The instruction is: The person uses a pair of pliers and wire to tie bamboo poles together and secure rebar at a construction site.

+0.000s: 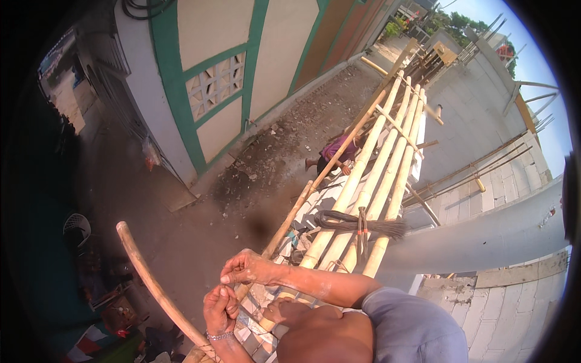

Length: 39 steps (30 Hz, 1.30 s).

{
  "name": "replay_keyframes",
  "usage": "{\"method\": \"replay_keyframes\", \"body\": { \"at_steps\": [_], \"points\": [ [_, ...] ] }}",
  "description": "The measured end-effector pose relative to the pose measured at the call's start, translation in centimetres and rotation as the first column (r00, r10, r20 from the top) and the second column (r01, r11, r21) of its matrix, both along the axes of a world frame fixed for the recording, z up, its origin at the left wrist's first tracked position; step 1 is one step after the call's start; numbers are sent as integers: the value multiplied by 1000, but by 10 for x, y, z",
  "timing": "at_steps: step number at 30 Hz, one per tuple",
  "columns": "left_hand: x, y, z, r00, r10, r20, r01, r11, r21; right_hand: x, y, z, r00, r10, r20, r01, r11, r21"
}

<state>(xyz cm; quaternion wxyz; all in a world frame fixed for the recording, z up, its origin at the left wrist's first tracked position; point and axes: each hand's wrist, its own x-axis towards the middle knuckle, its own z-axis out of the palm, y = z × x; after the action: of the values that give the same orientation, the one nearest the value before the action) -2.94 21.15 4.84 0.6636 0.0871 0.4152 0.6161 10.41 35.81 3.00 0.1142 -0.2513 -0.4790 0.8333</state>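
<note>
One bamboo pole, behind right hand, left hand near

one cream house wall with green painted framing; one pale openwork vent panel, set in it; one grey block wall, right; one person in purple top, below.

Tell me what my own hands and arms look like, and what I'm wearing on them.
Your left hand and right hand are gloveless. A silvery bracelet circles the left wrist. A short grey-blue sleeve covers the upper right arm.
</note>
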Motion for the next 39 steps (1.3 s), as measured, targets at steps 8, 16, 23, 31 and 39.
{"method": "replay_keyframes", "body": {
  "at_steps": [8, 16, 23, 31, 39],
  "points": [
    [2, 5, 9, 926, 124, -357, -155, 986, -58, -4, -7, 39, 985, -67, 157, -34, 824, 566],
    [6, 9, 18, 730, 135, -670, -182, 983, 0, -3, -16, 37, 986, -149, -80, 144, 487, 862],
    [10, 10, 24, 745, 82, -662, -152, 987, -49, 8, -13, 43, 998, -67, -8, 31, 341, 939],
    [15, 16, 10, 703, 256, -664, -405, 911, -77, 8, -20, 33, 974, -201, 105, 26, 562, 827],
    [29, 24, 32, 628, 217, -747, -352, 936, -24, 13, -22, 44, 952, -37, 303, -245, 495, 833]
  ]
}}
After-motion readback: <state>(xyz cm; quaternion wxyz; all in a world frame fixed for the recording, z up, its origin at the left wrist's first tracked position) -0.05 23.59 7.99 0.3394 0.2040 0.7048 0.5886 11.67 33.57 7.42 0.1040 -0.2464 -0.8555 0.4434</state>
